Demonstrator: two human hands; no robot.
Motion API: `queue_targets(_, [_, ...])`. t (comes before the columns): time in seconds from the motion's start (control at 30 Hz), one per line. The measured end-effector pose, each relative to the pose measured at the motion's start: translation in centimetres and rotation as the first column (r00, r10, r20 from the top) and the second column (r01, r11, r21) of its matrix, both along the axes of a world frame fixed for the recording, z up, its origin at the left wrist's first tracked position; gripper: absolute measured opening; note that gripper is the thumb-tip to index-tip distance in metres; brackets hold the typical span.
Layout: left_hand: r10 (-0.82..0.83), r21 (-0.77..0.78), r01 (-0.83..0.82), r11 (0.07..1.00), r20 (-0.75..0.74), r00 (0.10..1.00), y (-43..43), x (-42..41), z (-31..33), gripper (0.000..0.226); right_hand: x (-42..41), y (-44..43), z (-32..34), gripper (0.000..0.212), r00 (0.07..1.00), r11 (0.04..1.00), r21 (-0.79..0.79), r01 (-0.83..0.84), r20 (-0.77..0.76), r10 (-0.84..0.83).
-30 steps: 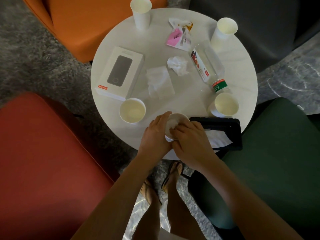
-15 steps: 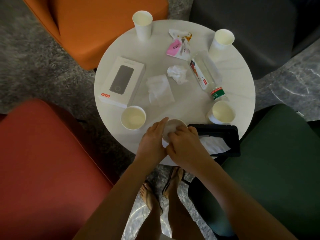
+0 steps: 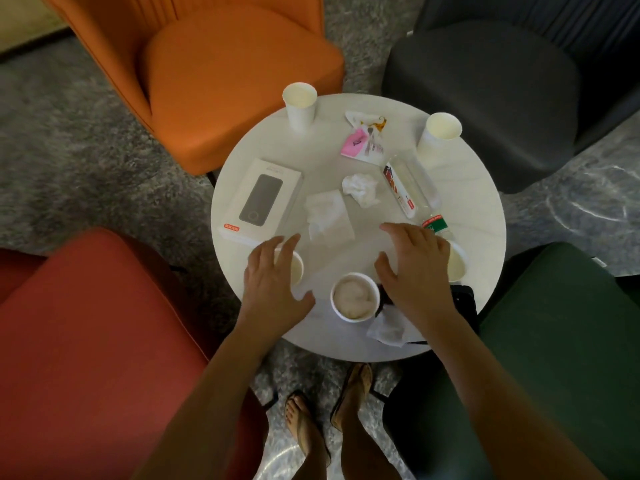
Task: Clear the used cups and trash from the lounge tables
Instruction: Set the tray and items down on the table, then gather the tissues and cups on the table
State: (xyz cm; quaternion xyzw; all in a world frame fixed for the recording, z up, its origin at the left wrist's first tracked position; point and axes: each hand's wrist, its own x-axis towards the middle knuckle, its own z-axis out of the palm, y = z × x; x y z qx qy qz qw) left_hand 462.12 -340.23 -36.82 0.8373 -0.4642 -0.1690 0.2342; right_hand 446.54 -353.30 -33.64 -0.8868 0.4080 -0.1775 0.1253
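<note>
While left hand (image 3: 273, 282) & right hand (image 3: 415, 268) are spread, empty, tissue-stuffed cup (image 3: 355, 297) stands upright, mouth up.

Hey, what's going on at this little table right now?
A person is clearing the round white table. A stuffed cup, full of tissue, stands near the front edge between two open, empty hands. The left hand is over a second cup; the right hand partly covers a third cup. Two far cups, a lying bottle, tissues, wrappers and a phone box are not yet cleared.
</note>
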Motion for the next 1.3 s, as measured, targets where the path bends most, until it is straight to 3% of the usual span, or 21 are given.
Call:
queue_targets(0.17, [0.03,0.22,-0.021,0.975,-0.034,0.999,-0.4,0.7,-1.5,0.088,-3.5,-2.2,-3.7,0.062,0.951,0.963,0.107,0.248,-0.216,-0.221])
queue_targets(0.27, [0.037,0.22,-0.033,0.975,-0.013,0.999,-1.2,0.6,-2.2,0.076,-5.1,-2.9,-5.6,0.073,0.902,0.926,0.136,0.353,-0.312,-0.299])
queue_targets(0.37, [0.038,0.182,-0.034,0.983,-0.018,0.999,-2.0,0.4,-2.1,0.069,-5.6,-3.5,-6.3,0.074,0.902,0.929,0.135,0.345,-0.321,-0.288])
queue_targets(0.5, [0.072,0.108,-0.071,0.992,-0.004,0.997,-3.6,0.8,-0.1,0.069,-5.7,-4.7,-5.7,0.067,0.955,0.946,0.158,0.284,-0.131,-0.265])
queue_targets(0.6, [0.09,-0.057,-0.091,0.994,-0.005,0.996,-6.2,0.8,3.2,0.069,-5.3,-5.8,-4.1,0.073,0.974,0.973,0.058,0.225,-0.015,-0.224])
queue_targets(0.67, [0.043,-0.157,-0.046,0.987,-0.023,0.999,-8.7,0.2,5.8,0.069,-4.4,-6.6,-2.9,0.079,0.975,0.976,0.03,0.216,0.053,-0.217])
queue_targets(0.83, [-0.129,-0.313,0.062,0.948,-0.198,0.972,-14.0,-3.2,11.2,0.066,-1.4,-7.6,-0.6,0.091,0.955,0.983,0.154,0.105,0.262,-0.143])
queue_targets(0.93, [-0.169,-0.298,0.088,0.95,-0.255,0.952,-15.3,-4.4,12.5,0.066,-0.3,-7.9,0.7,0.095,0.923,0.981,0.177,0.075,0.36,-0.135])
queue_targets(1.03, [-0.167,-0.281,0.079,0.956,-0.306,0.937,-15.6,-3.9,12.7,0.065,0.0,-8.5,1.9,0.095,0.855,0.952,0.305,0.015,0.491,-0.17])
queue_targets(1.13, [-0.173,-0.267,0.105,0.958,-0.245,0.954,-15.9,-2.7,12.7,0.065,0.1,-9.1,2.4,0.096,0.826,0.955,0.287,-0.071,0.553,-0.105])
queue_targets(1.3, [-0.255,-0.143,0.236,0.961,-0.134,0.958,-17.6,-1.4,12.2,0.064,2.0,-9.9,2.3,0.097,0.852,0.95,0.285,-0.129,0.523,-0.041])
